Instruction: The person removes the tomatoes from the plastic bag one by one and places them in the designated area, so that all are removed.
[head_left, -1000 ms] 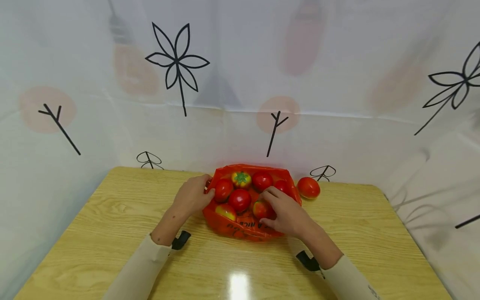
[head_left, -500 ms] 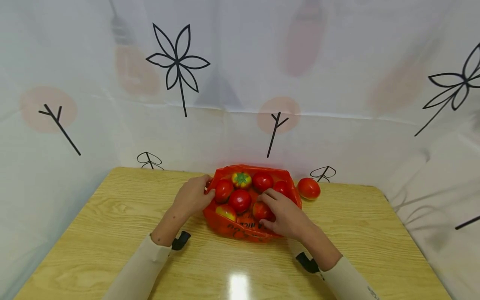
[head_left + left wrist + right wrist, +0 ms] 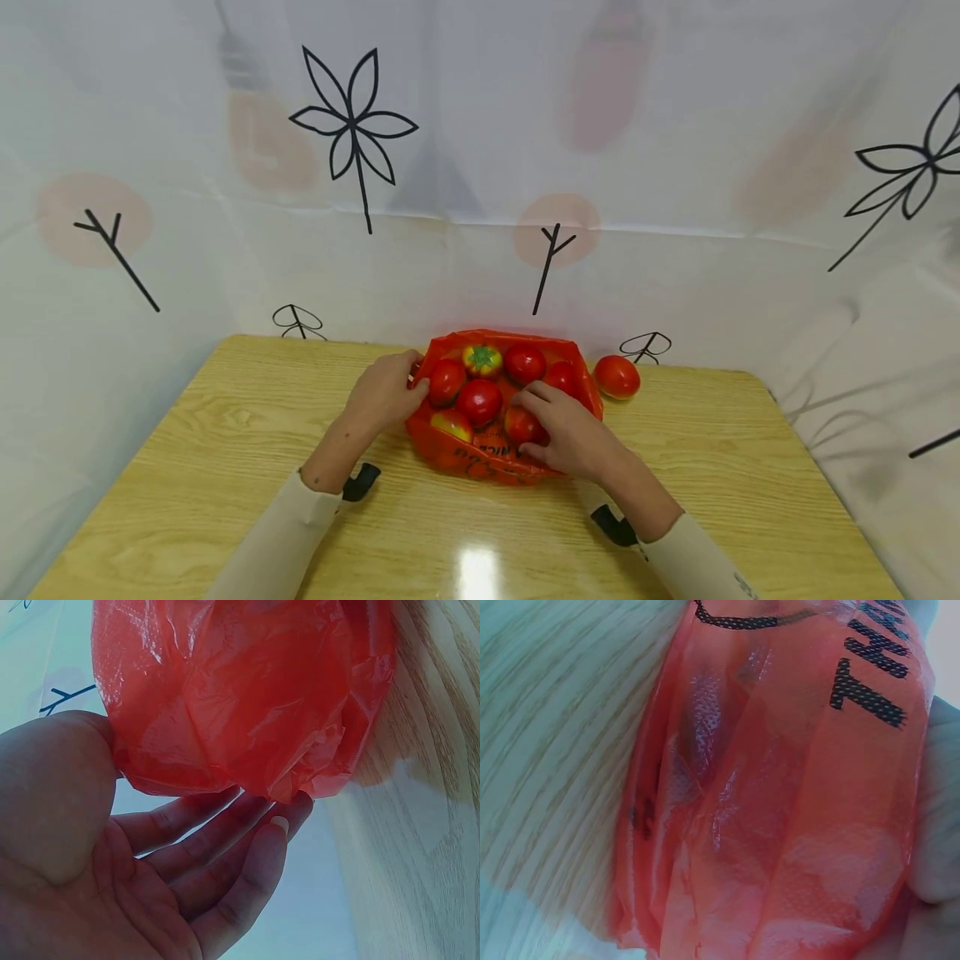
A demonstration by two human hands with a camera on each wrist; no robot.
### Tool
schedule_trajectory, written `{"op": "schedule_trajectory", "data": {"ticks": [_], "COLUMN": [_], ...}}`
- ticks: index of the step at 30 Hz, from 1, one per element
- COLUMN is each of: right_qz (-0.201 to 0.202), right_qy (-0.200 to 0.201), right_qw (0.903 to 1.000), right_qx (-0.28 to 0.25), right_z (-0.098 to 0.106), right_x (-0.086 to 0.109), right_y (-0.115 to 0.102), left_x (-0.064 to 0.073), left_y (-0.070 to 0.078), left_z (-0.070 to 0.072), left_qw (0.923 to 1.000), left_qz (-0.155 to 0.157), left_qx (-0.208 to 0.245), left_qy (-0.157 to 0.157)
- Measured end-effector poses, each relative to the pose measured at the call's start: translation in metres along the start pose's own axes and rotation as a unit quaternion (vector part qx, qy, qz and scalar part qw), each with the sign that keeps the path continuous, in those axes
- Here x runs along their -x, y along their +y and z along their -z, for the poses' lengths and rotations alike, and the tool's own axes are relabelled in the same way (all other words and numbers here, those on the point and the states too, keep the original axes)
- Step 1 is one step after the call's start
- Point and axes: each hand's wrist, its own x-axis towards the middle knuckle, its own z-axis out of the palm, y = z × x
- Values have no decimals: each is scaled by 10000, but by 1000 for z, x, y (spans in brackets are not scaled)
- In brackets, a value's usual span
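A red plastic bag (image 3: 480, 468) with black print lies with its mouth spread wide, and several tomato-like fruits are inside it. My left hand (image 3: 384, 392) holds the bag's left rim, the thumb over the edge; in the left wrist view its fingers (image 3: 217, 832) curve below the crinkled plastic. My right hand (image 3: 573, 429) reaches over the near right rim, fingers and thumb around a red-and-yellow fruit (image 3: 522, 423), partly hidden. Beside that are a round red tomato (image 3: 480, 401) and a yellow-topped fruit with a green calyx (image 3: 482, 360). In the right wrist view the bag covers most of my right hand (image 3: 937, 817).
One red tomato (image 3: 617, 377) sits on the wooden table (image 3: 697, 467) just outside the bag's right side. Behind the table hangs a pale cloth (image 3: 465, 267) with printed plants, and it also runs along both sides.
My right fingers have shifted very slightly around the red-and-yellow fruit, which shows a redder side. My left hand and the bag look unmoved.
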Motion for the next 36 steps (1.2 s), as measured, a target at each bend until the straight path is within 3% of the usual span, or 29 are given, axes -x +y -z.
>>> {"op": "schedule_trajectory", "data": {"ticks": [27, 36], "right_qz": [369, 676], "right_qy": [823, 1373], "right_qw": [9958, 9882], "right_qx": [-154, -54], "right_z": [13, 22], "right_x": [4, 6], "right_y": [-3, 2], "left_x": [1, 0], "left_y": [3, 2], "left_z": [3, 2], "left_qw": [9999, 10000], "left_qz": [102, 41], "left_qx": [50, -1], "left_qy": [-37, 0]}}
